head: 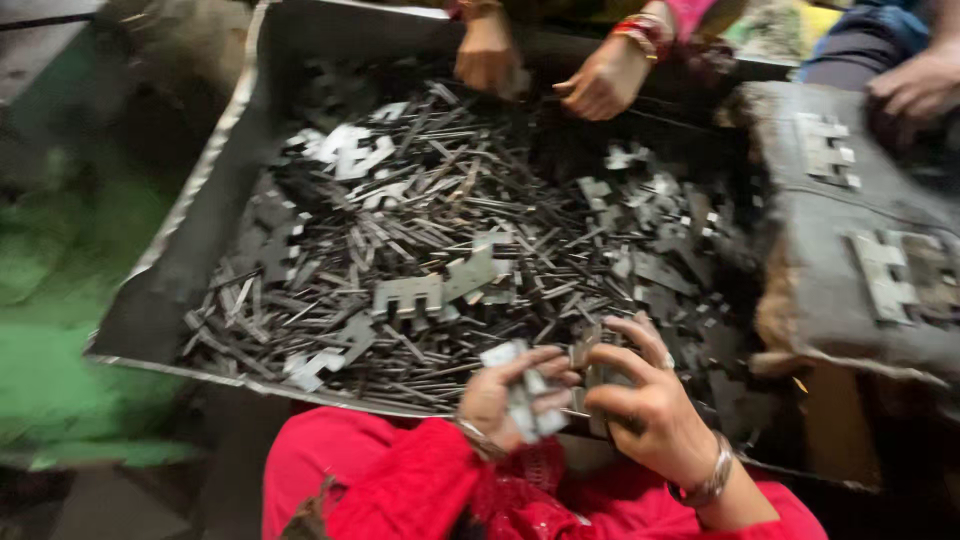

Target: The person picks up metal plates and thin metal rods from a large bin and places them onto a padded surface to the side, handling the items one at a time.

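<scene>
My left grip [500, 400] clamps small flat grey metal plates [522, 398]. My right grip [640, 405] pinches a dark metal stack [590, 375] just beside them, above the grey metal tray [190, 250].

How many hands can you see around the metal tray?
5: the person's left hand and right hand at the near edge of the tray, two hands at the far edge, one top right.

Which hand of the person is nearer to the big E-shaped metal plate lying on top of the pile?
Left. The left hand is just below the E-shaped metal plate, while the right hand is farther away, lower right.
</scene>
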